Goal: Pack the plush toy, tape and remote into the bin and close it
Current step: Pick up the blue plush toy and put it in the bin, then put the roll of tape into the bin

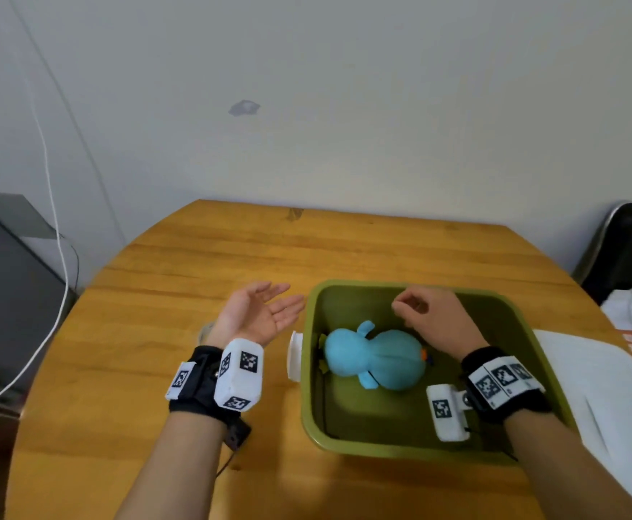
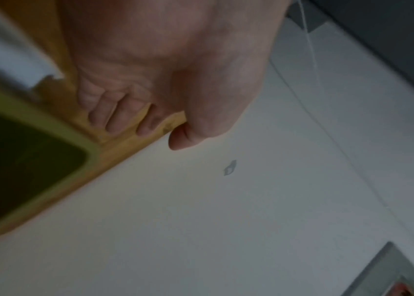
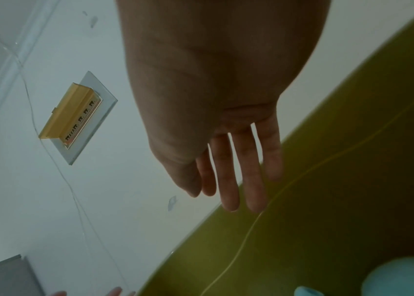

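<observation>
A green bin (image 1: 400, 285) stands open on the wooden table (image 1: 194, 279). A blue plush toy (image 1: 374, 356) lies on its side on the bin floor. My right hand (image 1: 430, 317) hovers over the bin's far half, just above the toy, fingers relaxed and holding nothing. The right wrist view shows those fingers (image 3: 231, 176) hanging straight over the bin wall (image 3: 327, 180), with the plush (image 3: 403, 278) at the bottom corner. My left hand (image 1: 269, 309) is palm up and empty, left of the bin. No remote shows in any view.
A white round object (image 1: 294, 356) stands against the bin's left wall; I cannot tell what it is. A greyish ring (image 1: 205, 330) peeks out by my left wrist. A white flat panel (image 1: 588, 388) lies right of the bin. A grey cabinet (image 1: 7, 294) stands left.
</observation>
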